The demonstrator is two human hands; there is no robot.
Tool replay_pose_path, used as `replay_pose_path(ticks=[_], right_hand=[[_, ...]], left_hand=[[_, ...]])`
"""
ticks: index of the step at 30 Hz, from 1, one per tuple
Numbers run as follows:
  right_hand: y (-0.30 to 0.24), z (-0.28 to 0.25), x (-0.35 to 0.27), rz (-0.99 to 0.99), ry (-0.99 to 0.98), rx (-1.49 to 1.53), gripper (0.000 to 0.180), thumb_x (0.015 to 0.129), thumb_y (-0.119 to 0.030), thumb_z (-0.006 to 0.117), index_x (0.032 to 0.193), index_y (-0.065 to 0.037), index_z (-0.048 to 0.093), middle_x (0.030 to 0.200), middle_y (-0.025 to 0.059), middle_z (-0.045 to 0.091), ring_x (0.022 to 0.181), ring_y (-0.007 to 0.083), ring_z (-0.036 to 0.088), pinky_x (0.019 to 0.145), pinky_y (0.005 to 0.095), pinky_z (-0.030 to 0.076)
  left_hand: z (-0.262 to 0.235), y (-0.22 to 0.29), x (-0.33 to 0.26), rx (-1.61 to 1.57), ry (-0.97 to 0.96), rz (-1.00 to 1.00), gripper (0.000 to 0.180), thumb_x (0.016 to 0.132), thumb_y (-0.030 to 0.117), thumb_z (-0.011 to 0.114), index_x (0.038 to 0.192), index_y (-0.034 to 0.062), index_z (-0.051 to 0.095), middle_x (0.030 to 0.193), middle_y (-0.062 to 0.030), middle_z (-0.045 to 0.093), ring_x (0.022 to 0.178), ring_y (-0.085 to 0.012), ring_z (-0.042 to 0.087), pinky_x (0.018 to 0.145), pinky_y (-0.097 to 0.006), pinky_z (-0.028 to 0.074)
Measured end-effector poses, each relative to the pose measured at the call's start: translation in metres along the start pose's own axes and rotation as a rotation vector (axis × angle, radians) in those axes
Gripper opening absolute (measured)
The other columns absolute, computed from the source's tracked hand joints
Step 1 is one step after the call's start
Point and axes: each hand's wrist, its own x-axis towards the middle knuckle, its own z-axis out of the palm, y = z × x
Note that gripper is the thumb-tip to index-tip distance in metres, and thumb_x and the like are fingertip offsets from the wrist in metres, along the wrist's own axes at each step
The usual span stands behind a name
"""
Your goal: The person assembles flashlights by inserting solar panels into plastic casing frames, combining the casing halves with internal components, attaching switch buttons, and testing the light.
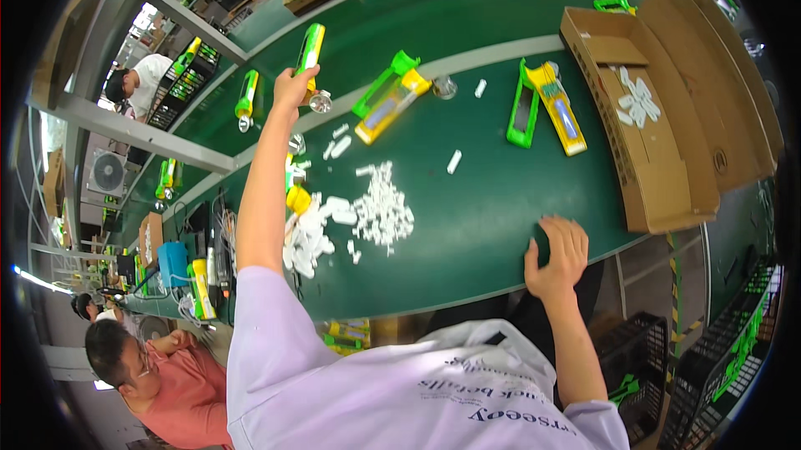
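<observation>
My left hand (292, 93) reaches far across the green table (492, 199), its fingers wrapped round a green-and-yellow flashlight (310, 48) with a round silver reflector (319, 102) at its near end. My right hand (561, 260) rests at the table's near edge, palm down with fingers stretched out and nothing in it. Right of my left hand lies an opened flashlight housing (392, 108), its yellow and green halves apart, with a reflector (444, 88) beside it. Another opened housing (561, 108) lies farther right. A similar flashlight (247, 99) lies left of my left hand.
Many small white plastic pieces (384, 208) are heaped beside larger white parts (309, 237). An open cardboard box (659, 158) with white strips stands at the right. Black crates (717, 366) sit below it. A person in a red shirt (179, 391) sits at the lower left.
</observation>
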Motion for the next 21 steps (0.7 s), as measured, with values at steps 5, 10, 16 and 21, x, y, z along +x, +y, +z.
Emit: replay_pose_path(ticks=[5,10,16,21], right_hand=[[0.008,0.003,0.001,0.023,0.044,0.018,0.030,0.063,-0.006,0.062,0.093,-0.003,0.064,0.099,0.0132,0.066,0.096,0.0334,0.064,0.094,0.0497,0.046],[0.004,0.002,0.013,0.057,0.040,0.037,0.030,0.059,-0.004,0.060,0.088,-0.004,0.064,0.096,0.0128,0.066,0.094,0.0324,0.064,0.092,0.0500,0.047],[0.004,-0.002,0.016,0.072,-0.070,-0.010,0.032,0.064,-0.011,0.067,0.096,-0.008,0.067,0.106,0.0102,0.065,0.100,0.0273,0.063,0.098,0.0482,0.044],[0.016,-0.017,0.032,0.004,-0.471,0.213,0.031,0.077,-0.024,0.069,0.104,-0.008,0.065,0.117,0.0109,0.063,0.111,0.0271,0.060,0.101,0.0501,0.042]], left_hand=[[0.023,-0.022,0.097,0.874,0.133,-0.151,0.069,0.082,0.059,0.060,0.123,0.0037,0.062,0.123,-0.0161,0.064,0.112,-0.0345,0.063,0.091,-0.050,0.049],[0.018,0.006,0.132,1.059,0.261,-0.215,0.091,0.083,0.078,0.042,0.137,0.0059,0.052,0.143,-0.0179,0.050,0.135,-0.0364,0.042,0.105,-0.059,0.031],[0.167,0.100,0.126,0.887,0.290,0.574,0.061,0.085,0.053,0.061,0.117,0.0003,0.057,0.118,-0.0233,0.062,0.111,-0.0416,0.059,0.088,-0.055,0.050],[0.384,0.185,0.127,0.793,0.092,0.677,0.075,0.082,0.055,0.066,0.135,0.0056,0.046,0.134,-0.0193,0.054,0.125,-0.0380,0.050,0.101,-0.053,0.043]])
